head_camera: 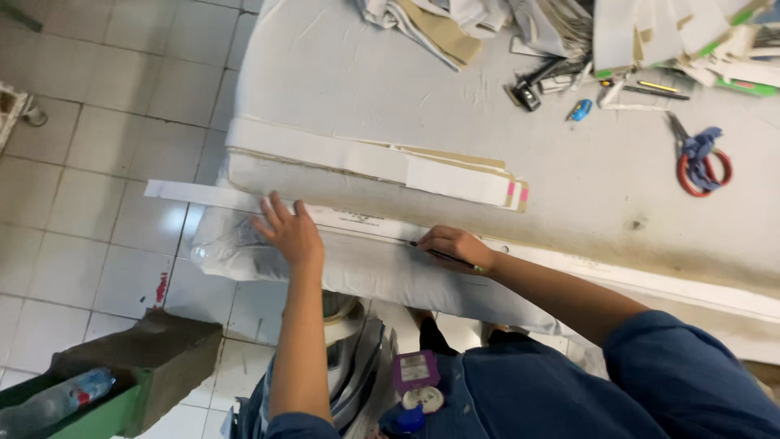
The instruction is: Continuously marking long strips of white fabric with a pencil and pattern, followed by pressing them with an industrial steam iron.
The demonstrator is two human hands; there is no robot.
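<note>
A long white strip lies along the near edge of the padded grey table and sticks out past its left corner. My left hand rests flat on this strip with fingers spread. My right hand grips a dark pen with a green end, its tip touching the strip. Behind the strip lies a stack of white and tan strips with pink marks at its right end.
Red-handled scissors wrapped in blue cloth lie at right. A small blue cutter, dark tools and piles of cut strips fill the far edge. A green bin with a plastic bottle stands on the tiled floor.
</note>
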